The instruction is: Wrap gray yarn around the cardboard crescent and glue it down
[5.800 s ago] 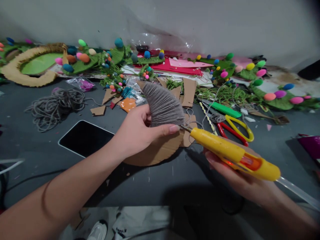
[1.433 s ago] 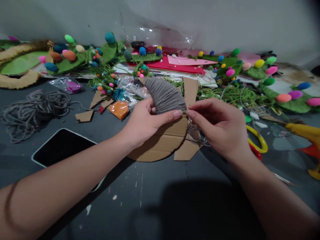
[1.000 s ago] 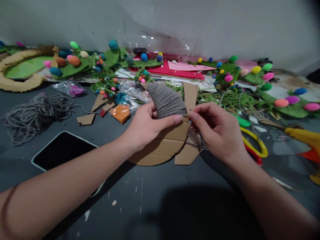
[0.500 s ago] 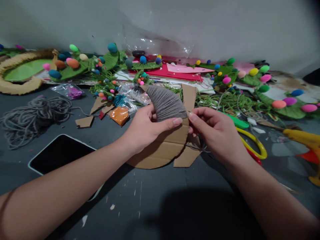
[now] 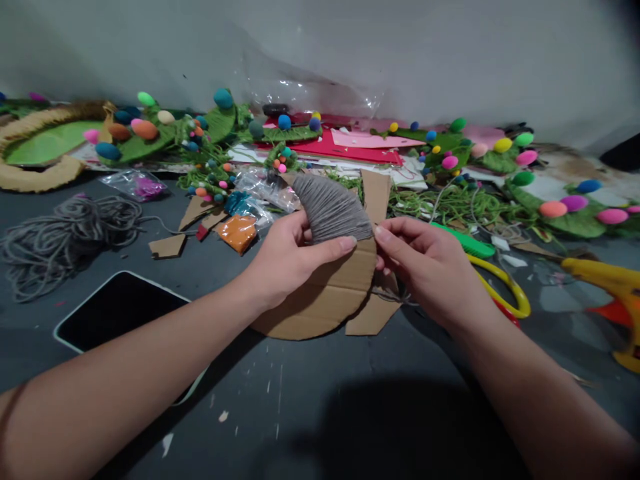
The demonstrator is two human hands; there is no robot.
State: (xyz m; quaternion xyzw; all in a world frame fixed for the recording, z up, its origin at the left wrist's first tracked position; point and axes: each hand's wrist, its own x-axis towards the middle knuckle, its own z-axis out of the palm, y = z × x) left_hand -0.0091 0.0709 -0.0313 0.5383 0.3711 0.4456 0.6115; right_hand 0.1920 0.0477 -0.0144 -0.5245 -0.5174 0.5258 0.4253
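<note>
A brown cardboard disc [image 5: 320,297], its upper part wound with grey yarn [image 5: 334,208], is held above the dark table. My left hand [image 5: 295,260] grips it from the left, thumb lying across the front below the windings and fingers partly hidden behind. At the disc's right edge, level with the lowest wrap, my right hand [image 5: 415,260] pinches the grey yarn between thumb and fingers; the strand itself is mostly hidden. Loose grey yarn shows under this hand. Behind the disc lies a cardboard strip [image 5: 375,317].
On the left are a tangled yarn heap [image 5: 70,233] and a phone [image 5: 123,310]. Yellow-handled scissors [image 5: 515,290] and a yellow glue gun [image 5: 605,277] lie on the right. Green leaves with coloured balls [image 5: 145,130], red sheets [image 5: 345,148] and small bags [image 5: 237,232] line the back.
My left thumb has drawn back slightly to the left on the disc. The whole view has shifted a little; both hands keep their holds.
</note>
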